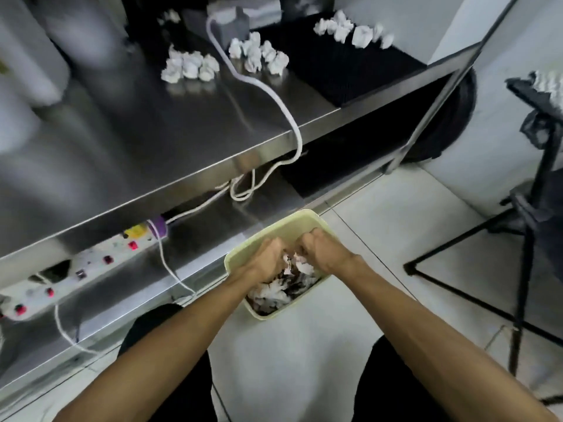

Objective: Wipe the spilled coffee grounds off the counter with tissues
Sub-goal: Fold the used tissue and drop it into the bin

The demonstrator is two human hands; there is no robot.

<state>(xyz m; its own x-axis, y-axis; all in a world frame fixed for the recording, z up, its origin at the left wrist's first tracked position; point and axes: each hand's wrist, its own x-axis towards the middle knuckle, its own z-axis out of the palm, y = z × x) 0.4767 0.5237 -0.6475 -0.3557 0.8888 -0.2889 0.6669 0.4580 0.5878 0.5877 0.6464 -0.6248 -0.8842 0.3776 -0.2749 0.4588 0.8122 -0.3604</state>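
A pale yellow-green bin point(300, 219) stands on the floor below the steel counter point(170, 141). Both hands are over its opening. My left hand point(266, 258) and my right hand point(323, 249) have curled fingers and hold a crumpled white tissue point(294, 263) between them, just above the bin's contents. Inside lie used tissues mixed with dark coffee grounds point(280, 292). On the counter sit three clusters of crumpled white tissues point(190, 67), point(259, 54) and, on a black mat, point(355, 30).
A white cable point(274, 95) runs across the counter and drops over its front edge. A power strip point(79, 269) lies on the lower shelf at left. A black tripod stand point(524, 269) occupies the floor at right. Large blurred cylinders stand at the counter's left.
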